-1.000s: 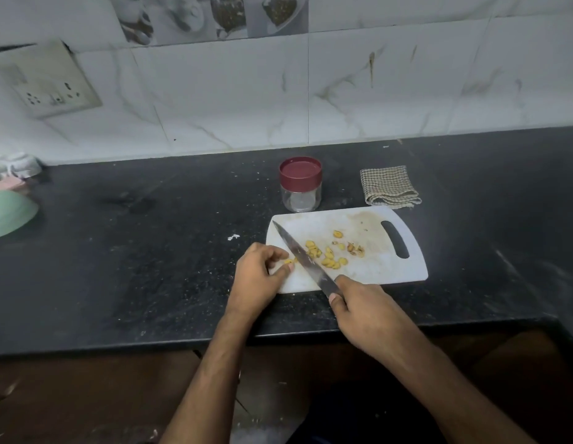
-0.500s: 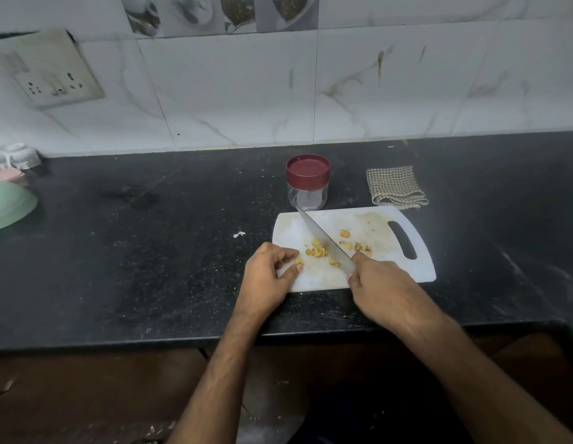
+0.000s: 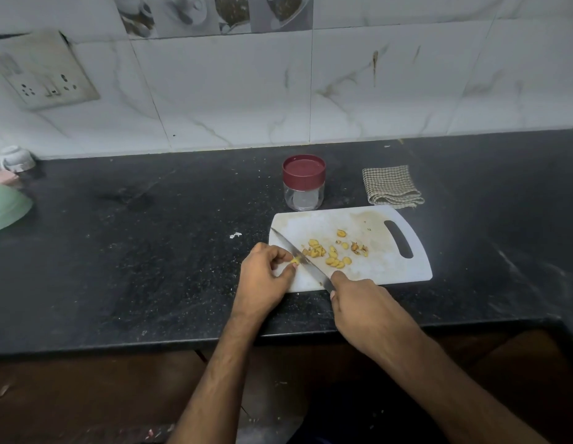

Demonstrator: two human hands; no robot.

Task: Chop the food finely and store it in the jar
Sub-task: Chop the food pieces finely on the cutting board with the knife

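Note:
A white cutting board (image 3: 387, 270) lies on the black counter, with several yellow cut slices (image 3: 334, 261) scattered on it. My left hand (image 3: 262, 277) pinches a small yellow piece of food (image 3: 295, 259) at the board's left edge. My right hand (image 3: 365, 312) grips the handle of a knife (image 3: 299, 257). Its blade slants across the board right beside the pinched piece, tip pointing up-left. Just behind the board stands a clear jar (image 3: 304, 195) with its dark red lid (image 3: 304, 169) on.
A folded checked cloth (image 3: 390, 187) lies right of the jar. A green bowl (image 3: 6, 208) sits at the counter's far left, with small cups (image 3: 13, 158) behind it. A white scrap (image 3: 235, 235) lies left of the board. A tiled wall with a socket plate (image 3: 45, 72) backs the counter.
The knife swung forward over the slices half a second ago, then came back to the left. Its blade now lies against the piece that my left hand pinches.

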